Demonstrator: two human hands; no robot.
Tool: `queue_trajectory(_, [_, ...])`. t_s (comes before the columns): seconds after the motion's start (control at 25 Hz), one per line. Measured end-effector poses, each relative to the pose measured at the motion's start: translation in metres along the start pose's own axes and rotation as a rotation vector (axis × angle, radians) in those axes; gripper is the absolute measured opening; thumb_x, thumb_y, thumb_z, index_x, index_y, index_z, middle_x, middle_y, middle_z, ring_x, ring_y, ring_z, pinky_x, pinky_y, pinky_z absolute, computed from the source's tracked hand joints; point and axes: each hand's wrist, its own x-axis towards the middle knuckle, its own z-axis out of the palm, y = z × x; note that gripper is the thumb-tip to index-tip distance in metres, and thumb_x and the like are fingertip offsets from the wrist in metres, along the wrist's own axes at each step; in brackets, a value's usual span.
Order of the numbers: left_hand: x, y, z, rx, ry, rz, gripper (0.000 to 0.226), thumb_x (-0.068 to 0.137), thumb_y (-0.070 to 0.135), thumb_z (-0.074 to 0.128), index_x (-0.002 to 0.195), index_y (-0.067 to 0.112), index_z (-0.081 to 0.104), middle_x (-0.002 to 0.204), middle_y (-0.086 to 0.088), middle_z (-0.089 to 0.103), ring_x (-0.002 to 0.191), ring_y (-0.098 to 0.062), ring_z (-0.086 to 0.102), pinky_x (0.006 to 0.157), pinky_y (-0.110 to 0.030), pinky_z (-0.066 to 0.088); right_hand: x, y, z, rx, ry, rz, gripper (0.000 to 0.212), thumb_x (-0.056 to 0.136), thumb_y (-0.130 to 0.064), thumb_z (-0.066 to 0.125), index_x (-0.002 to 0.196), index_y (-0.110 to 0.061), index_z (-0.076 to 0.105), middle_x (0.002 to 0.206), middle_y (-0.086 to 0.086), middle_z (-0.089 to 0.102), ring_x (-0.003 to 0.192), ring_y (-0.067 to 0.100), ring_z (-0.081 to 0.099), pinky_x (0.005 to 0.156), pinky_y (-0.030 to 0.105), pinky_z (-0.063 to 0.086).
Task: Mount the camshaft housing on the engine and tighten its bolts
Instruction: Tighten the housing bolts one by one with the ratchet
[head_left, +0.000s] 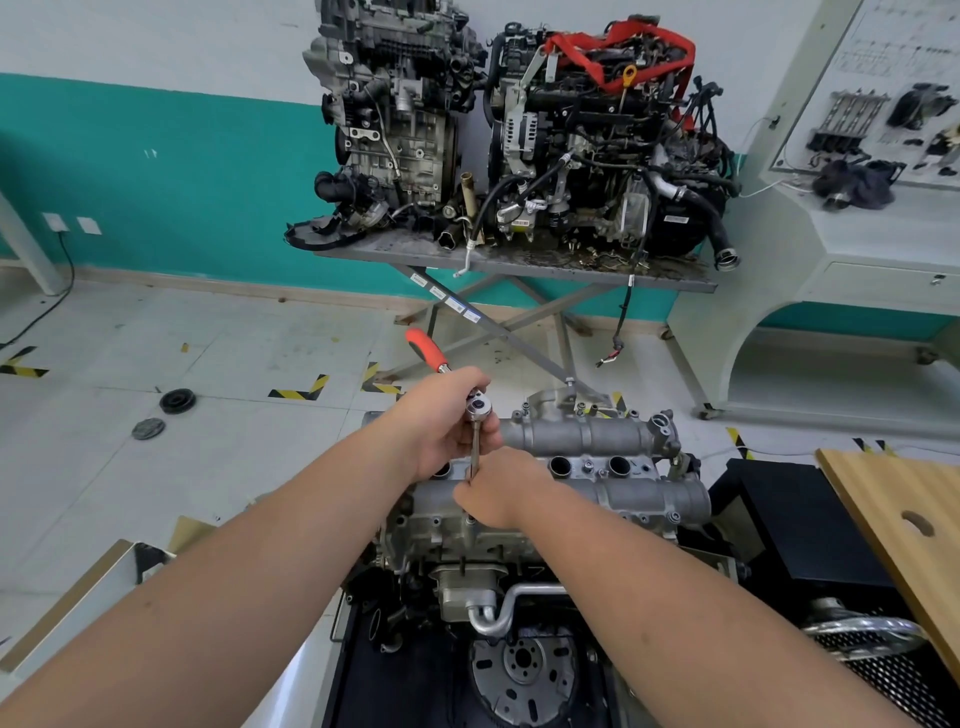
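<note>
Three engines, two hands, one ratchet

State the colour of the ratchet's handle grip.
Red-orange with black trim, on the ratchet; head view.

Left arm: bare forearm, enters from the lower left corner, extended diagonally up and to the right toward frame centre. Left hand: back of hand toward the camera, fingers curled round the head end of a ratchet wrench, thumb side nearest the right hand.

Right arm: bare forearm, enters from the lower right corner, extended diagonally up and to the left. Right hand: lower than and just beside the left hand, back of hand up, fingers bent downward and pinching the lower end of the wrench's extension bar. Fingertips hidden behind the knuckles.
</note>
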Motion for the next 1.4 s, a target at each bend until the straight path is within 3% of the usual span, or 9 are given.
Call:
queue_trajectory(0.12, [0.000, -0.009, 0.004, -0.100, 0.099, 0.088, 0.031, 0.098, 0.039, 0.058, 0.092, 0.009, 0.052, 0.060, -0.009, 0.063, 0.053, -0.024, 0.063, 0.054, -0.032, 0.054, 0.003, 0.002, 0.001, 0.001, 0.008, -0.019, 0.031, 0.094, -0.033, 0.044, 0.066, -0.020, 0.044, 0.082, 0.004, 0.057, 0.078, 0.024, 0.055, 0.067, 0.035, 0.043])
queue_trajectory(0.24, [-0.003, -0.020, 0.017, -0.317, 0.233, 0.196, 0.034, 0.102, 0.038, 0.052, 0.090, 0.007, 0.056, 0.060, -0.003, 0.067, 0.050, -0.017, 0.063, 0.049, -0.027, 0.052, 0.008, 0.003, 0.004, -0.053, -0.002, -0.077, 0.030, 0.096, -0.032, 0.040, 0.069, -0.019, 0.042, 0.082, 0.005, 0.056, 0.079, 0.025, 0.053, 0.067, 0.035, 0.040])
queue_trajectory(0.48, [-0.008, -0.008, 0.018, -0.023, 0.010, 0.133, 0.025, 0.105, 0.030, 0.046, 0.096, 0.007, 0.045, 0.058, -0.006, 0.061, 0.041, -0.017, 0.042, 0.046, -0.028, 0.041, 0.005, 0.011, 0.012, 0.038, 0.061, -0.068, 0.024, 0.093, -0.032, 0.042, 0.080, -0.014, 0.051, 0.081, 0.004, 0.058, 0.080, 0.027, 0.057, 0.067, 0.032, 0.039])
queue_trajectory(0.76, [-0.005, -0.001, 0.014, 0.083, -0.162, 0.063, 0.021, 0.105, 0.026, 0.047, 0.093, 0.011, 0.037, 0.056, -0.007, 0.054, 0.040, -0.017, 0.032, 0.054, -0.032, 0.035, 0.004, 0.009, 0.013, 0.012, 0.028, -0.040, 0.030, 0.096, -0.035, 0.037, 0.081, -0.015, 0.054, 0.086, 0.005, 0.059, 0.083, 0.027, 0.056, 0.071, 0.035, 0.043])
queue_trajectory(0.96, [0.000, -0.005, 0.007, -0.006, -0.217, 0.066, 0.025, 0.101, 0.032, 0.054, 0.105, 0.012, 0.041, 0.062, -0.007, 0.057, 0.044, -0.018, 0.039, 0.053, -0.029, 0.039, 0.008, 0.012, 0.012, 0.023, 0.031, -0.066, 0.028, 0.093, -0.034, 0.040, 0.069, -0.019, 0.047, 0.079, 0.002, 0.056, 0.081, 0.026, 0.056, 0.067, 0.034, 0.041])
queue_trajectory(1.12, [-0.002, -0.016, -0.005, -0.344, -0.339, 0.078, 0.019, 0.088, 0.018, 0.051, 0.105, 0.011, 0.048, 0.075, -0.012, 0.061, 0.054, -0.024, 0.049, 0.060, -0.033, 0.042, 0.012, 0.012, 0.011, -0.016, 0.034, -0.071, 0.021, 0.092, -0.035, 0.042, 0.080, -0.019, 0.050, 0.085, 0.002, 0.052, 0.083, 0.026, 0.050, 0.071, 0.034, 0.039])
queue_trajectory(1.24, [-0.003, -0.019, -0.002, -0.352, -0.285, 0.106, 0.012, 0.091, 0.011, 0.044, 0.102, 0.011, 0.047, 0.073, -0.013, 0.061, 0.054, -0.024, 0.051, 0.056, -0.031, 0.046, 0.010, 0.013, 0.009, -0.002, 0.034, -0.062, 0.022, 0.091, -0.036, 0.042, 0.081, -0.018, 0.051, 0.087, 0.003, 0.054, 0.083, 0.026, 0.051, 0.070, 0.035, 0.039])
queue_trajectory(1.4, [-0.007, -0.011, 0.004, -0.101, -0.175, 0.129, 0.013, 0.091, 0.005, 0.043, 0.103, 0.008, 0.045, 0.069, -0.012, 0.062, 0.054, -0.024, 0.057, 0.053, -0.031, 0.052, 0.003, 0.010, 0.012, 0.026, 0.050, -0.059, 0.026, 0.092, -0.034, 0.040, 0.071, -0.020, 0.046, 0.082, 0.003, 0.056, 0.081, 0.028, 0.054, 0.072, 0.036, 0.042])
